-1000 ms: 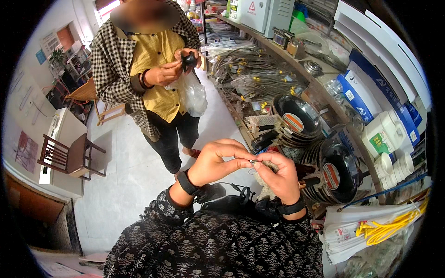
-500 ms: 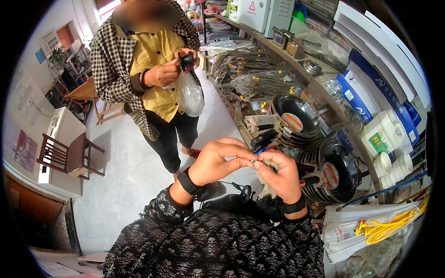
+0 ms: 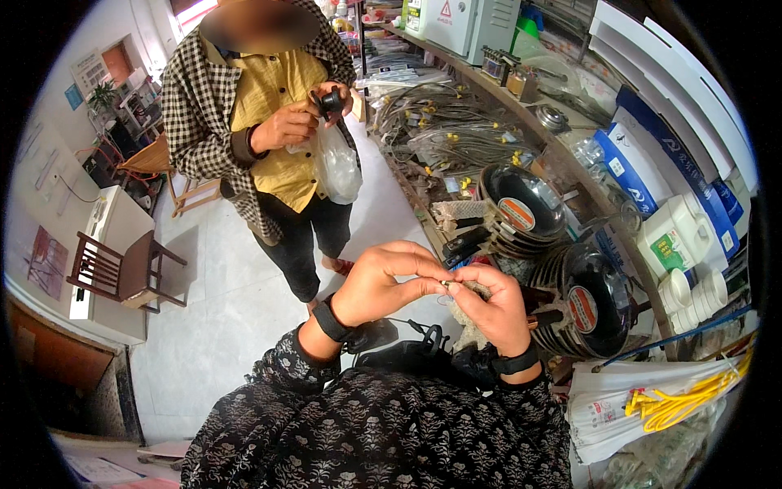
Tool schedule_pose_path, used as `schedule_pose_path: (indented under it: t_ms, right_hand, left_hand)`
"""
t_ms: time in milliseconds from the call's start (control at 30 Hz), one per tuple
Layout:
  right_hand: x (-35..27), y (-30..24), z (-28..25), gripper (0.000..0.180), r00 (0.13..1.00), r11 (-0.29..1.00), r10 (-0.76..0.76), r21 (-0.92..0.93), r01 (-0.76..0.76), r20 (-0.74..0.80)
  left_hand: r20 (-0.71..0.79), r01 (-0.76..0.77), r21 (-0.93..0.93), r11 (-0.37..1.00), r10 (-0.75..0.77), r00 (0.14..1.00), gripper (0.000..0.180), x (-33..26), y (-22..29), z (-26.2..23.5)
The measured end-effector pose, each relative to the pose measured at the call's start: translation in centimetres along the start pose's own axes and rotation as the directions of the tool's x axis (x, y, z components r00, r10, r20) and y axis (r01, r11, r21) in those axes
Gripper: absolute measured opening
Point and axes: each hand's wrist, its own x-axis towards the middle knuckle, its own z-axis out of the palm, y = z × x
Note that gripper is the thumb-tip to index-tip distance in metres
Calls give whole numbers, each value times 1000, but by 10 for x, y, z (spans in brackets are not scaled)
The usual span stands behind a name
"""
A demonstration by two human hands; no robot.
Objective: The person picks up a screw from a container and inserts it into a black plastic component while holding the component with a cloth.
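Observation:
In front of my body, my left hand (image 3: 387, 284) and my right hand (image 3: 494, 311) meet fingertip to fingertip. Both pinch one tiny thing (image 3: 445, 284), too small to name; a thin dark thread or wire seems to hang just under it. Each wrist wears a black band. Across from me stands a person (image 3: 281, 122) in a checked jacket and yellow shirt. That person's hands hold a black round fitting (image 3: 330, 101), and a clear plastic bag (image 3: 338, 167) hangs below them.
Right of my hands are stacked black frying pans (image 3: 521, 204) and a second stack of pans (image 3: 590, 306). A shelf behind holds bundled hoses (image 3: 456, 122), a grey metal box (image 3: 468, 28) and a white jug (image 3: 676, 232). A wooden chair (image 3: 126, 265) stands on the left.
My hands stay nearly still in the same pinch. The other person's fingers have shifted slightly on the black fitting, which has turned a little. The view has moved slightly.

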Motion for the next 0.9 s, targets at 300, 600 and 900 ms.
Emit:
schedule_pose_path:
  t_ms: [300,600,900]
  right_hand:
    - [1,-7,-2,12,998,994,-68,-84,70,16]
    - [1,-5,0,15,1000,999,-28,-28,27,-2]
    - [-2,0,1,14,1000,1000,-4,-14,5,5]
  left_hand:
    - [12,48,-9,999,-48,999,17,1,1,-1]
    - [16,5,-35,999,-5,1000,17,0,0,1]
    - [37,-13,-58,998,15,999,15,-2,4,-1]
